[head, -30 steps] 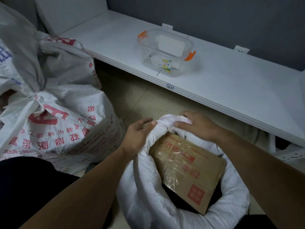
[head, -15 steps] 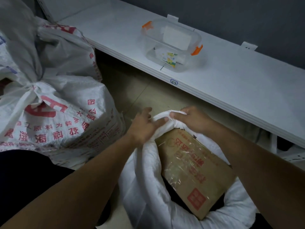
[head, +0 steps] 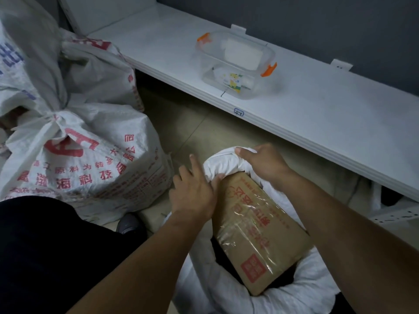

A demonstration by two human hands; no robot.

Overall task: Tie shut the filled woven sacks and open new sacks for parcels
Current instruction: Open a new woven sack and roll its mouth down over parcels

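Gathering the mouth now: right hand [head: 264, 163] clutches the white sack [head: 223, 163] by its bunched rim on the floor [head: 192, 132], left hand [head: 195, 191] presses beside it, fingers straight. The parcel [head: 260, 230] pokes out, so next it likely needs pushing down before cinching.

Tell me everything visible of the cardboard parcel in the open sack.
The cardboard parcel is a flat brown box with red print and a red square stamp, banded in clear tape. It leans inside the white sack, its top end tucked under the bunched rim. The left hand presses the rim beside that end; the right hand grips the rim above it.
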